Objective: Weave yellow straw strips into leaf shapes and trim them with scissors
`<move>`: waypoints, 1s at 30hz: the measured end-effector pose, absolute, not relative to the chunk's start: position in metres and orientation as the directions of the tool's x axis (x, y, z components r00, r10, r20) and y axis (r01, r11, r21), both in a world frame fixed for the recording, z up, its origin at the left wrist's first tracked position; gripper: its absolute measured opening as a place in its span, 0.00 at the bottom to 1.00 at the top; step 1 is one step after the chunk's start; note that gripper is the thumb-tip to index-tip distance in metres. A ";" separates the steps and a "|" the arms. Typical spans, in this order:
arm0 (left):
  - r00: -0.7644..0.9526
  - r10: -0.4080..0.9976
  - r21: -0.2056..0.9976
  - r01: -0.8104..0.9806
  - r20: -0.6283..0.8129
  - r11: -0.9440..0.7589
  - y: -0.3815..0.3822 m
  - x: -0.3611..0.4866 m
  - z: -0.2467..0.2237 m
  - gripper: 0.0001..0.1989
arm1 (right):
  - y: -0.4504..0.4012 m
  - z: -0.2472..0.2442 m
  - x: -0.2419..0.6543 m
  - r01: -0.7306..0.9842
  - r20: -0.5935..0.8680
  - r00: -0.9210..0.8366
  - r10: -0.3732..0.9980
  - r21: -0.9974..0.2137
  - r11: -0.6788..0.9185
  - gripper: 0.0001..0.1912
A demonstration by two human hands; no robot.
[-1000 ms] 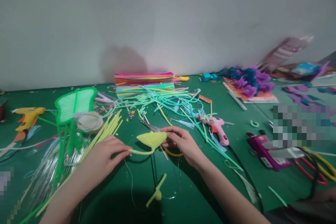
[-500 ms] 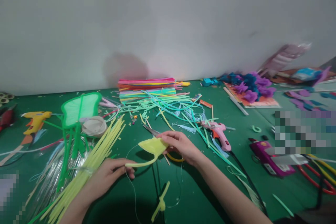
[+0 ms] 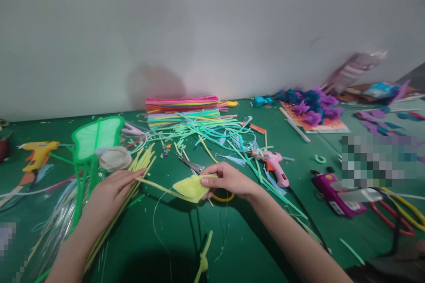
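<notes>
My right hand (image 3: 229,180) pinches a fuzzy yellow pipe-cleaner piece (image 3: 190,188) shaped like a flat petal, its fingers closed on the right end. From this piece a yellow pipe-cleaner stem (image 3: 157,186) runs leftward, its far end between the fingers of my left hand (image 3: 114,188). That hand lies over a bundle of yellow pipe cleaners (image 3: 142,161). A thin clear thread hangs below the petal. Scissors (image 3: 192,165) with a yellow handle rest behind my right hand. Lower down is a knotted yellow pipe cleaner (image 3: 203,261).
A yellow glue gun (image 3: 40,154) and a green mesh wing shape (image 3: 97,138) lie at left. Colourful pipe cleaners (image 3: 182,102) are stacked at the back. To the right are a pink glue gun (image 3: 274,163), purple flowers (image 3: 314,117) and a magenta box (image 3: 337,196).
My left hand has moved up and left, over the yellow bundle, drawing the stem out straighter. The petal piece has tilted in my right hand, which stays nearly in place.
</notes>
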State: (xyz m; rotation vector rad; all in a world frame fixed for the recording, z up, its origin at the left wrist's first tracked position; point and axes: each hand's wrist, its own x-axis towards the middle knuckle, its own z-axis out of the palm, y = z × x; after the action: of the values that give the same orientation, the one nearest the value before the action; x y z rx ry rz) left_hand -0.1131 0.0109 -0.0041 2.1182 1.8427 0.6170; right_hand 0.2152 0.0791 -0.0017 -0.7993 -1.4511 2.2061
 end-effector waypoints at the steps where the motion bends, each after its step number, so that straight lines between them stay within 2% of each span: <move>1: 0.096 0.982 0.456 0.875 0.165 -0.162 0.011 -0.113 -0.002 0.20 | 0.079 -0.003 0.214 -0.003 -0.254 -0.765 0.592 -0.918 -0.397 0.17; 8: 0.095 0.953 0.378 0.903 0.288 -0.204 0.011 -0.109 0.005 0.18 | 0.078 -0.005 0.210 0.044 -0.249 -0.774 0.583 -0.939 -0.342 0.18; 11: -0.036 0.925 0.405 0.905 0.377 -0.130 0.009 -0.095 0.008 0.17 | 0.080 -0.003 0.209 0.082 -0.208 -0.763 0.612 -0.970 -0.227 0.16; 12: -0.063 0.942 0.443 0.891 0.330 -0.096 0.009 -0.089 0.009 0.18 | 0.081 -0.001 0.209 0.108 -0.183 -0.759 0.625 -0.982 -0.156 0.14; 14: -0.215 0.912 0.575 0.817 0.349 -0.028 0.009 -0.075 0.009 0.19 | 0.084 0.003 0.211 0.174 -0.139 -0.754 0.642 -0.985 -0.009 0.10; 16: -0.382 0.892 0.767 0.638 0.239 0.067 0.010 -0.065 0.006 0.25 | 0.086 0.009 0.213 0.237 -0.136 -0.746 0.651 -0.969 0.070 0.07; 18: -0.448 0.888 0.911 0.402 0.106 0.094 0.013 -0.059 0.003 0.29 | 0.088 0.013 0.216 0.276 -0.155 -0.723 0.673 -0.958 0.076 0.07; 21: -0.382 0.923 0.987 0.128 -0.046 0.102 0.016 -0.056 0.000 0.31 | 0.090 0.016 0.215 0.241 -0.153 -0.667 0.729 -0.970 0.017 0.06; 23: -0.277 0.951 0.986 0.060 -0.134 0.156 0.016 -0.053 -0.001 0.28 | 0.092 0.016 0.211 0.145 -0.123 -0.634 0.763 -0.989 -0.039 0.06; 26: -0.071 0.978 0.973 0.107 -0.197 0.204 0.014 -0.042 -0.005 0.25 | 0.094 0.013 0.201 -0.052 -0.027 -0.579 0.815 -0.996 -0.071 0.09; 28: 0.055 0.988 0.972 0.196 -0.144 0.130 0.013 -0.033 -0.007 0.30 | 0.096 0.011 0.193 -0.145 0.031 -0.559 0.829 -0.988 -0.061 0.10; 30: 0.127 0.992 0.940 0.340 -0.026 -0.019 0.013 -0.026 -0.006 0.37 | 0.096 0.009 0.186 -0.187 0.049 -0.589 0.807 -0.979 -0.078 0.09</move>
State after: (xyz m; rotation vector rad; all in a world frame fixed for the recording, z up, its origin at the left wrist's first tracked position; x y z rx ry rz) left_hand -0.0262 0.0133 -0.0064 1.5146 1.3583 0.9233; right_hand 0.1856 0.0962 0.0090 -0.6952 -1.4746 1.7558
